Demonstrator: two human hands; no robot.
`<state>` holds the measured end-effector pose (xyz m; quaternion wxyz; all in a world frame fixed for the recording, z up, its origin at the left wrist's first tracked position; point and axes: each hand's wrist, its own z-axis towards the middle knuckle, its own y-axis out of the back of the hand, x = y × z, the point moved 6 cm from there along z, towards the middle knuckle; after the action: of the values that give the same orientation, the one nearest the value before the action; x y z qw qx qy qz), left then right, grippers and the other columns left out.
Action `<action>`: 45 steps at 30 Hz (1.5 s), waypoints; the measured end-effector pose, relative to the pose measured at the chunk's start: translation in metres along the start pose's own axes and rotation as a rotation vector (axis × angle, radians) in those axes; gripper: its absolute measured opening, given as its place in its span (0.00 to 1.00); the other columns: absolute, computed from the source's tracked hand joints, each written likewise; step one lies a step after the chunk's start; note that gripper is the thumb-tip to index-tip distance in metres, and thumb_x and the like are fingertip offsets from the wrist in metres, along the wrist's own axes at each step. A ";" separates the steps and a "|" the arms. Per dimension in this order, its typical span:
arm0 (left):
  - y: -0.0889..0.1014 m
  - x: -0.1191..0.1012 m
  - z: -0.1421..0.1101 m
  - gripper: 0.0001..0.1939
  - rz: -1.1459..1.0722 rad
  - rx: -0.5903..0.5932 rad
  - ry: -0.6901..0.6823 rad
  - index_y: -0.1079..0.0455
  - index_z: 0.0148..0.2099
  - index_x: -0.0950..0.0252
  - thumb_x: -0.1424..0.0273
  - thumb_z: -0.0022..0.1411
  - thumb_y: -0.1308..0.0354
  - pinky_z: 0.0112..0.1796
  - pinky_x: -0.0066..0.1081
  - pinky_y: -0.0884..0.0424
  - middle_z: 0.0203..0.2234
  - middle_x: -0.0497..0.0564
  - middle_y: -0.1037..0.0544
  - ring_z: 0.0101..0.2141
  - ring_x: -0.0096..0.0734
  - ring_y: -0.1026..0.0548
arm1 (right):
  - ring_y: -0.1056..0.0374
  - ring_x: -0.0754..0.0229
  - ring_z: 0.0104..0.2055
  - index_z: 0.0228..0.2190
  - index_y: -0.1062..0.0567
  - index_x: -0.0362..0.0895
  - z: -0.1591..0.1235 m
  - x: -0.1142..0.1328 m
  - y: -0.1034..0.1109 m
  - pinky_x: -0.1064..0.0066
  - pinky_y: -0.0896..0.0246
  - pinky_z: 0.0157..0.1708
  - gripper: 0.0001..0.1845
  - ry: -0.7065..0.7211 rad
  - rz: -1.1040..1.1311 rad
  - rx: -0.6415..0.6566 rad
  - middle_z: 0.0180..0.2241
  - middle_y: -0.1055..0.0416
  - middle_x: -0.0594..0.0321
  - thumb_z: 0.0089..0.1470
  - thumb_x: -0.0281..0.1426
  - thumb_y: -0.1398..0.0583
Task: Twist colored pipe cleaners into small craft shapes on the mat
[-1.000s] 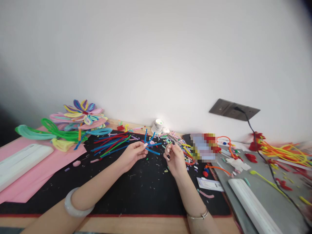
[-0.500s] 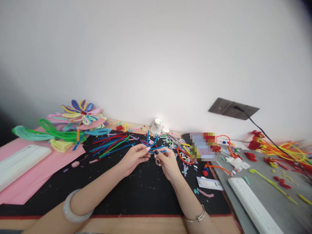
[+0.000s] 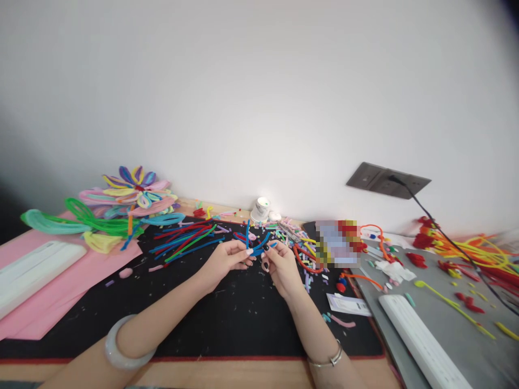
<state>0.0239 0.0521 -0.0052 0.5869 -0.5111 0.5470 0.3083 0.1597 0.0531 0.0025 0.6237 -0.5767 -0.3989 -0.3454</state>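
Blue pipe cleaners [image 3: 259, 249] are pinched between my two hands above the middle of the black mat. My left hand [image 3: 232, 258] grips them with thumb and forefinger, and one blue stem sticks straight up beside it. My right hand [image 3: 279, 266] pinches their other side, with blue ends rising and poking out past its fingers. How the stems are joined is hidden by the fingertips. Left of my hands lies a spread of blue, red and green pipe cleaners [image 3: 184, 243].
Coloured cut bits [image 3: 286, 232] and a white cup [image 3: 261, 209] lie behind my hands. Pipe-cleaner flowers [image 3: 140, 189] and a white lamp-like bar [image 3: 40, 273] on pink paper [image 3: 77, 286] are at left. At right are a grey board [image 3: 446, 324], another white bar [image 3: 419, 340] and a cable [image 3: 446, 227].
My hands have drawn slightly apart, the right one shifting a little to the right. The blue stems between them have changed angle and show more.
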 end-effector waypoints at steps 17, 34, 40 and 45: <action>-0.002 0.002 0.003 0.13 0.194 0.031 -0.022 0.31 0.29 0.69 0.62 0.51 0.40 0.29 0.28 0.29 0.24 0.53 0.22 0.24 0.28 0.25 | 0.51 0.71 0.16 0.34 0.27 0.40 -0.002 0.003 -0.006 0.78 0.56 0.15 0.13 -0.030 -0.120 0.069 0.18 0.43 0.70 0.49 0.36 0.40; 0.000 -0.002 0.003 0.13 0.248 0.036 -0.133 0.28 0.31 0.69 0.63 0.52 0.41 0.28 0.29 0.29 0.23 0.53 0.23 0.23 0.30 0.26 | 0.48 0.71 0.16 0.30 0.27 0.41 0.000 -0.001 -0.005 0.77 0.52 0.15 0.13 -0.022 -0.233 0.089 0.21 0.36 0.66 0.49 0.39 0.41; -0.008 -0.004 0.000 0.12 0.369 0.111 -0.156 0.32 0.31 0.67 0.62 0.56 0.45 0.21 0.24 0.35 0.23 0.50 0.26 0.18 0.25 0.30 | 0.50 0.71 0.16 0.22 0.29 0.41 -0.001 -0.001 -0.004 0.77 0.55 0.15 0.14 0.020 -0.352 0.081 0.17 0.39 0.68 0.50 0.38 0.42; -0.012 -0.006 -0.004 0.15 0.552 0.166 -0.197 0.31 0.31 0.67 0.60 0.59 0.50 0.19 0.23 0.41 0.22 0.48 0.27 0.14 0.21 0.36 | 0.51 0.70 0.15 0.17 0.33 0.41 -0.003 0.004 -0.008 0.76 0.59 0.16 0.19 0.057 -0.450 0.125 0.13 0.43 0.69 0.52 0.40 0.44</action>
<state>0.0327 0.0455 0.0039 0.5712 -0.2609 0.6289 0.4584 0.1545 0.0491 0.0100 0.5767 -0.4235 -0.5200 -0.4665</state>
